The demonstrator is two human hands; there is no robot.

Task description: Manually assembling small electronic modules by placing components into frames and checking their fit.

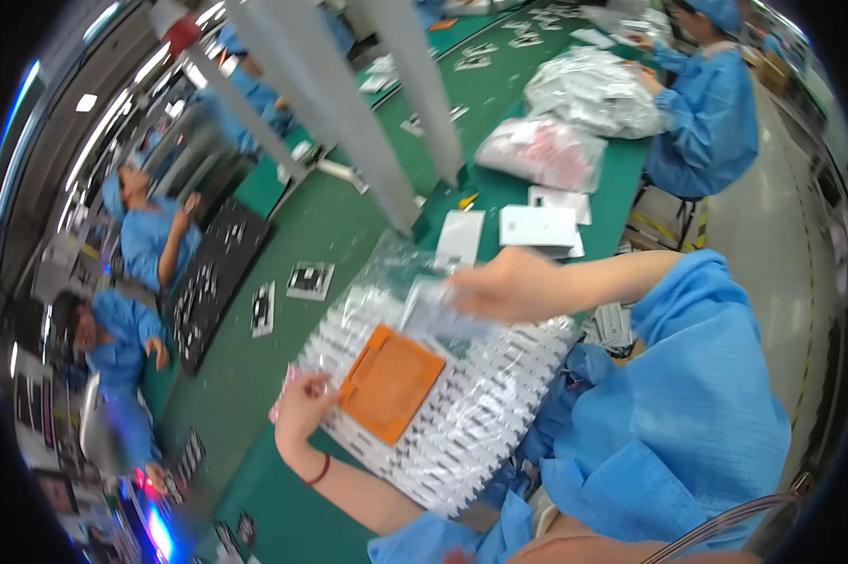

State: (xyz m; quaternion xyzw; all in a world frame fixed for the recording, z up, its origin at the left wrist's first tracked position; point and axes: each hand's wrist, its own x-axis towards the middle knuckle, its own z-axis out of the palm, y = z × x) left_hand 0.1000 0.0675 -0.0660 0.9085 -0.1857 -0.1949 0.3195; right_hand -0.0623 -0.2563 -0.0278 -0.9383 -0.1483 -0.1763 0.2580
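Observation:
An orange rectangular tray with a shallow recess lies on a clear plastic bag packed with rows of white and dark pieces. At the tray's left edge is my left hand, fingers curled together and fingertips against the edge; what they pinch, if anything, is hidden. Above the tray's upper right, my right hand is closed on a clear plastic piece. Motion blurs both this hand and the piece, so its exact kind does not show.
Two small flat parts lie left of the bag. Beyond it stand a white box and bulky plastic bags. Grey posts rise from the green table. A co-worker sits far right; others work at left beside a black tray.

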